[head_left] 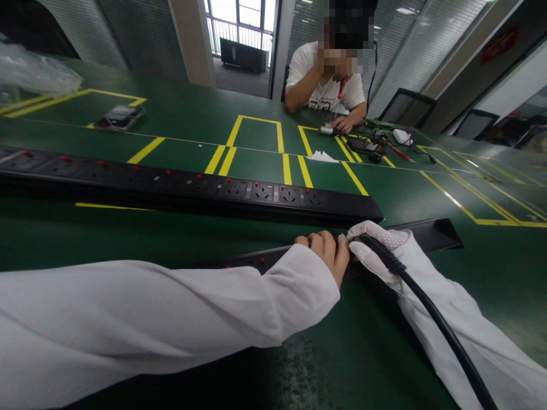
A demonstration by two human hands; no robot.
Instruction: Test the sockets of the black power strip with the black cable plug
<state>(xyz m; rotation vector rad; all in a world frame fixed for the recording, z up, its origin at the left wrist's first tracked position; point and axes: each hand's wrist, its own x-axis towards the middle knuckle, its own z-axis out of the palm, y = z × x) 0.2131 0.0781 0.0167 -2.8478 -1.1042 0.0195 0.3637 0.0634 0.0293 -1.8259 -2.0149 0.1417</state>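
My left hand (327, 250), bare below a white sleeve, has its fingers curled over the near black power strip (248, 263). Much of that strip is hidden by my forearm; two red lights show on it. Its right part (431, 232) sticks out past my hands like an open black channel. In a white glove, my right hand (376, 247) is closed around the end of a thick black cable (436, 316), against the strip and beside my left fingertips. The cable's tip is hidden between the hands. From there the cable runs down along my right sleeve.
A longer black power strip (265, 209) with a row of red lights lies just beyond. Farther off are a phone (120, 118), clear plastic wrapping (40, 68), white paper scraps (323, 156) and tangled cables (376, 142). A person (325, 82) sits across the green table.
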